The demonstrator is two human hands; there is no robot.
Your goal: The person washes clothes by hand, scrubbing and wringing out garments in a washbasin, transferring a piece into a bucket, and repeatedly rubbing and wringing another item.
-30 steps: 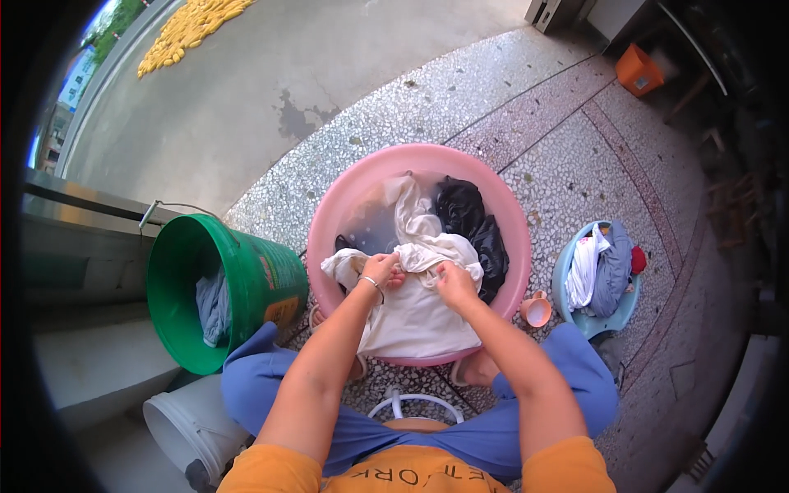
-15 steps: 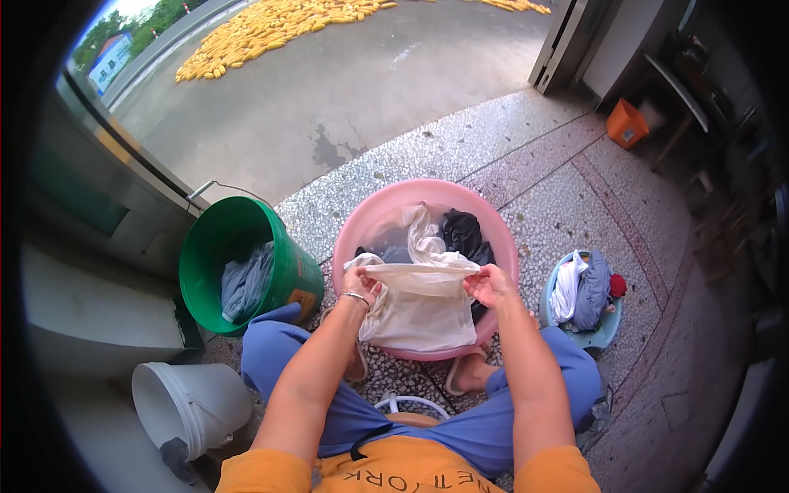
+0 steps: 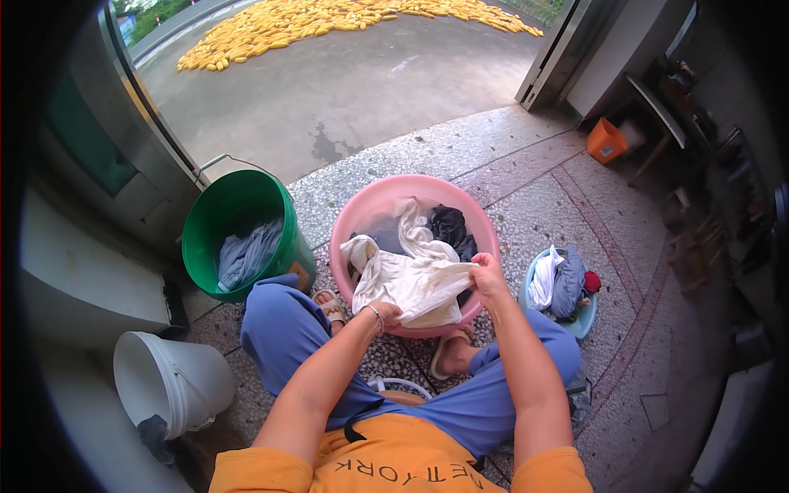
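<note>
A wet white garment (image 3: 411, 285) is stretched over the near half of a pink basin (image 3: 349, 215) on the floor before me. My left hand (image 3: 384, 313) grips its lower edge by the basin's near rim. Higher on the right, my right hand (image 3: 488, 276) pinches another edge of the cloth. The garment's exact kind cannot be made out. Beyond it, a twisted white part trails into the basin, and a black cloth (image 3: 449, 223) lies to its right. Some grey cloth in the water is partly covered.
At left stands a green bucket (image 3: 286, 236) with grey-blue cloth inside; a white bucket (image 3: 201, 380) lies tilted nearer me. A small light-blue basin (image 3: 585, 322) with clothes is at right. An orange bin (image 3: 606, 140) stands farther off. Corn cobs (image 3: 329, 26) cover the ground outside the doorway.
My left hand has moved down and right to the garment's lower edge. The cloth, held up as a taut panel before, now slants across the basin. The view has shifted slightly.
</note>
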